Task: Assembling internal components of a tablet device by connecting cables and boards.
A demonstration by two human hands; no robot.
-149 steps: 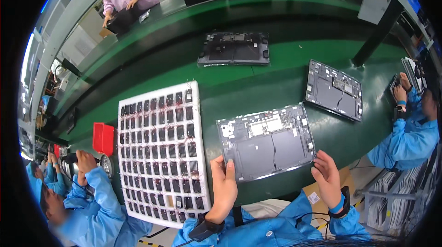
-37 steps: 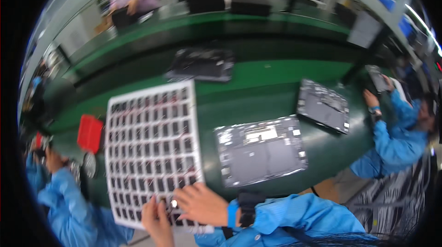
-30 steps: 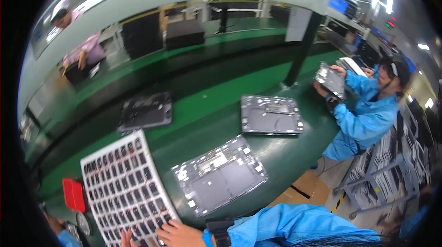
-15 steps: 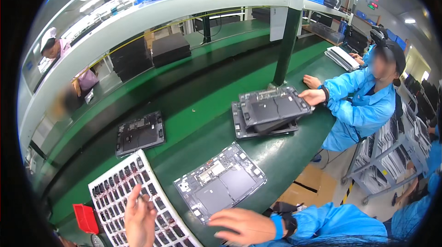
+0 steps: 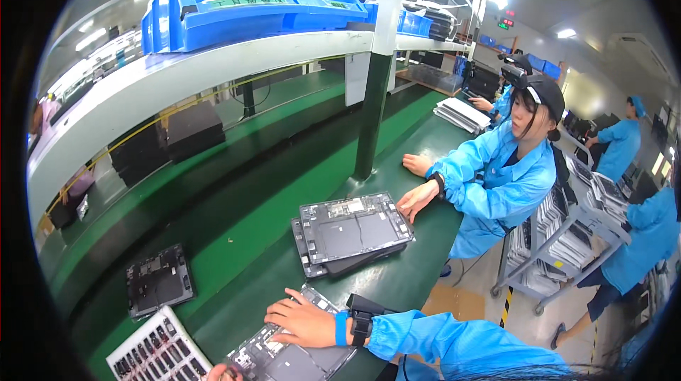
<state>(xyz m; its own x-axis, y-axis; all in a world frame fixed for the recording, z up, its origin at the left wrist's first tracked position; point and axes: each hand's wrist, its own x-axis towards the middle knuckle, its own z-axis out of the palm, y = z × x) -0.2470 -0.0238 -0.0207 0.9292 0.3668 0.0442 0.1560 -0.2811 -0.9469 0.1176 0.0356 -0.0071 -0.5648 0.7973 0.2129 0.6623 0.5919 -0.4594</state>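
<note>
An opened tablet housing [image 5: 301,365] with exposed circuit board and dark battery panels lies on the green bench at the lower middle. My right hand [image 5: 305,321] rests over its upper part, palm down, fingers spread and holding nothing. At the bottom edge, my left hand [image 5: 221,372] shows only in part, beside the tablet's left side. Its fingertips are curled together around something small and dark that I cannot make out. A white tray [image 5: 117,358] with rows of small dark components sits left of that hand, partly cut off by the view.
Two opened tablet housings [image 5: 355,228] are stacked farther along the bench, a co-worker's hand [image 5: 417,200] at their edge. Another housing [image 5: 159,282] lies behind the tray. A post [image 5: 372,118] supports a shelf with blue bins [image 5: 262,15]. A loaded trolley [image 5: 560,239] stands at right.
The view has swung up and right. My right hand has moved from the tablet's near edge onto its upper part. My left hand has moved from above the tray toward the tablet.
</note>
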